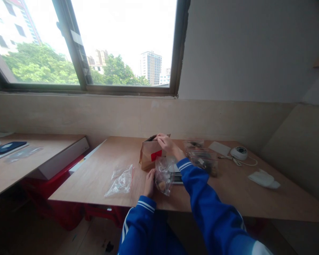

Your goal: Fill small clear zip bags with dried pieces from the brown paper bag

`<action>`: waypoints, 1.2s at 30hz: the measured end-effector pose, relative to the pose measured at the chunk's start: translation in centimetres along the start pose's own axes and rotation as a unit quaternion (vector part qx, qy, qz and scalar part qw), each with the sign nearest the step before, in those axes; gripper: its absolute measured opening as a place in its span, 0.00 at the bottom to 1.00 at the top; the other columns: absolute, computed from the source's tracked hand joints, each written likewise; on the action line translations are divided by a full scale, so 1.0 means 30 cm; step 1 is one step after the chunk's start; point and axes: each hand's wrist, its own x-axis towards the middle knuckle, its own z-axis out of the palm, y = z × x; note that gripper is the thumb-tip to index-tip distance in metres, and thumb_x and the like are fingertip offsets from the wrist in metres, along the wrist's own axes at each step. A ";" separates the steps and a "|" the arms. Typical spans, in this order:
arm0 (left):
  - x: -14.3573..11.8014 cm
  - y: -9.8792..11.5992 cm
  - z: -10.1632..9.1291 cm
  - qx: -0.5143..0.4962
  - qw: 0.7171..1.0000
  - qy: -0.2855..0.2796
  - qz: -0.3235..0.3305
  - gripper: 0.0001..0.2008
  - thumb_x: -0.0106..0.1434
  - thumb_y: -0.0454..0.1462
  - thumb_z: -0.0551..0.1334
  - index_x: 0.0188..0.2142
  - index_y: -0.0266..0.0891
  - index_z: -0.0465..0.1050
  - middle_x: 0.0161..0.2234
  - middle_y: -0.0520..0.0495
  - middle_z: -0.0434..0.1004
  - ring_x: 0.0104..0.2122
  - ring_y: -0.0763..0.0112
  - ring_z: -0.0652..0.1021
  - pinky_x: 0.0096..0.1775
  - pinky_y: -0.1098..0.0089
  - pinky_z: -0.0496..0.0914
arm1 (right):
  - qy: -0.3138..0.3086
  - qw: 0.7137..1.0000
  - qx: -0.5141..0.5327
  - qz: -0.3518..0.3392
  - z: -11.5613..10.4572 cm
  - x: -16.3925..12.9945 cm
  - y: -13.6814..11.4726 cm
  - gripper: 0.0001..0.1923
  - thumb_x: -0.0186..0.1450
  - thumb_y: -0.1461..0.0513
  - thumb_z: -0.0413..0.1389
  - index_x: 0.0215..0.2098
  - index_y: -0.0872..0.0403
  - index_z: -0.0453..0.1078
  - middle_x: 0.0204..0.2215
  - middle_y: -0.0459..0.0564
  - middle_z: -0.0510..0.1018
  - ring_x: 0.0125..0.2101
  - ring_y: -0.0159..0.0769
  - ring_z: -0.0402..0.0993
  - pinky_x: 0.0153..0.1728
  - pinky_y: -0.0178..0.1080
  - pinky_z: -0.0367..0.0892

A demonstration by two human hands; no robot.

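Observation:
A brown paper bag (146, 157) with a red patch stands upright on the table. My right hand (166, 142) is at its open mouth, fingers bent together over the rim; what they pinch, if anything, is hidden. In front of the paper bag, my left hand (149, 181) grips the left side of a clear zip bag (164, 177). Something small and brownish lies in the bottom of that clear bag. Partly behind it and my right sleeve is a flat device (177, 177), light on top with a dark front, probably a scale.
Clear plastic bags (121, 180) lie to the left. Filled zip bags (203, 161) with dark contents sit to the right, beyond my forearm. Farther right are a white dome camera (238, 153) with its cable, a white card (218, 148) and a crumpled white wrapper (264, 179).

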 end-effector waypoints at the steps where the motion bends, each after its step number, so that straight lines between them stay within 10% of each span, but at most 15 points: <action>1: -0.001 0.003 0.001 0.000 1.000 -0.002 0.002 0.14 0.55 0.45 0.65 0.34 0.36 0.77 0.36 0.43 0.80 0.46 0.56 0.75 0.52 0.60 0.65 | 0.010 1.000 -0.002 -0.008 -0.002 -0.005 -0.012 0.14 0.64 0.66 0.45 0.33 0.55 0.74 0.34 0.52 0.75 0.38 0.38 0.71 0.44 0.40 0.65; 10: -0.011 0.028 0.001 0.012 1.000 0.004 0.020 0.14 0.56 0.46 0.62 0.33 0.37 0.76 0.37 0.42 0.80 0.45 0.57 0.75 0.51 0.60 0.65 | 0.344 0.906 0.186 0.164 -0.001 -0.304 -0.116 0.07 0.60 0.63 0.48 0.31 0.51 0.68 0.24 0.44 0.71 0.24 0.34 0.66 0.29 0.37 0.65; 17: -0.025 0.040 0.011 0.025 0.999 0.006 0.048 0.16 0.57 0.49 0.61 0.34 0.39 0.74 0.38 0.45 0.77 0.44 0.62 0.74 0.49 0.65 0.66 | 0.212 0.900 0.240 0.295 0.176 -0.595 -0.156 0.05 0.60 0.59 0.54 0.29 0.51 0.70 0.27 0.48 0.76 0.30 0.40 0.74 0.34 0.42 0.71; 36: -0.057 0.076 0.025 0.036 0.995 -0.056 0.080 0.14 0.58 0.48 0.61 0.34 0.40 0.75 0.34 0.48 0.76 0.40 0.65 0.75 0.45 0.69 0.67 | 0.151 0.913 0.220 0.308 0.314 -0.668 -0.119 0.20 0.55 0.58 0.63 0.47 0.49 0.72 0.41 0.51 0.74 0.37 0.40 0.75 0.42 0.44 0.73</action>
